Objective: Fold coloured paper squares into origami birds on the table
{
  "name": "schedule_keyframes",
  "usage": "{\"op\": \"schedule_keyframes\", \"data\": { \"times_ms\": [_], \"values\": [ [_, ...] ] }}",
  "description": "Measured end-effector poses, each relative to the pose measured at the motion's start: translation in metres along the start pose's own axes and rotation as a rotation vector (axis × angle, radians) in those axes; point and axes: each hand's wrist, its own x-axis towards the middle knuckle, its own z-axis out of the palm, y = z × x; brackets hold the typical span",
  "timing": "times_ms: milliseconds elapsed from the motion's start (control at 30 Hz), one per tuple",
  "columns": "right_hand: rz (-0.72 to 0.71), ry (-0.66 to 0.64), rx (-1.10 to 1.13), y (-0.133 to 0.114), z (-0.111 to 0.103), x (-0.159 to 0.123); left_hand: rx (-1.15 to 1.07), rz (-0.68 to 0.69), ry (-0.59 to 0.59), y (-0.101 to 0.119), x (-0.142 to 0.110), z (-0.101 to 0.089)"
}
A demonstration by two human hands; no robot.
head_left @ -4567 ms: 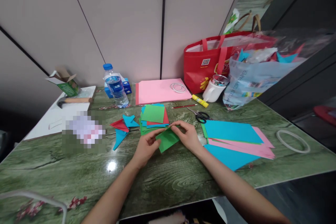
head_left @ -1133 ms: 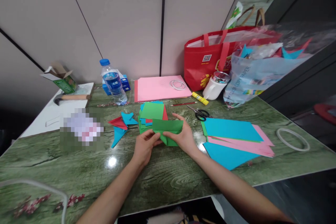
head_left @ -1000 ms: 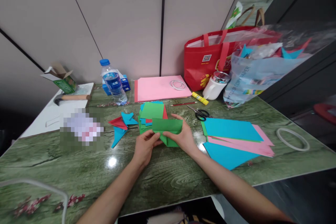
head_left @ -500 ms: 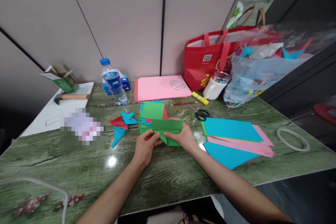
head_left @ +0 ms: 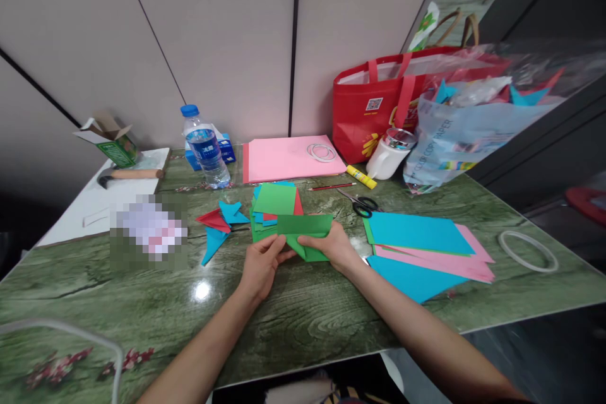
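Observation:
A partly folded sheet of green paper is held between both hands, just above the table. My left hand pinches its left edge between thumb and fingers. On the right side, my right hand grips it, thumb on top and fingers hidden behind. The sheet's upper flap stands up and its lower part narrows in slanted folds. Right behind it lies a stack of square coloured paper, green on top. Folded red and blue paper pieces rest left of my left hand.
Blue, pink and green sheets lie to the right, with scissors, a pencil and a glue stick behind. A water bottle, pink paper, white mug and red bag stand along the wall.
The green paper has shifted slightly to the right with both hands. My left thumb has drawn back toward the paper's left edge; the other things are unmoved.

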Motion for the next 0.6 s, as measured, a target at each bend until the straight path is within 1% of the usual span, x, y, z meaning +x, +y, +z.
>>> {"op": "schedule_keyframes", "data": {
  "times_ms": [167,367,500,600],
  "values": [
    [-0.011,-0.024,0.012,-0.001,-0.001,0.0007,-0.008,-0.008,-0.004,-0.0019,0.0002,-0.0016],
    [-0.037,-0.035,-0.047,0.0025,-0.0051,0.0035,-0.006,-0.017,-0.033,-0.0007,0.0006,-0.0023],
    [-0.064,-0.029,-0.115,0.0038,-0.0089,0.0046,0.064,-0.066,-0.063,0.0021,0.0009,-0.0037],
    [-0.078,-0.03,-0.176,0.0033,-0.01,0.0045,0.124,-0.09,-0.049,0.0025,0.0015,-0.0053]
  ]
}}
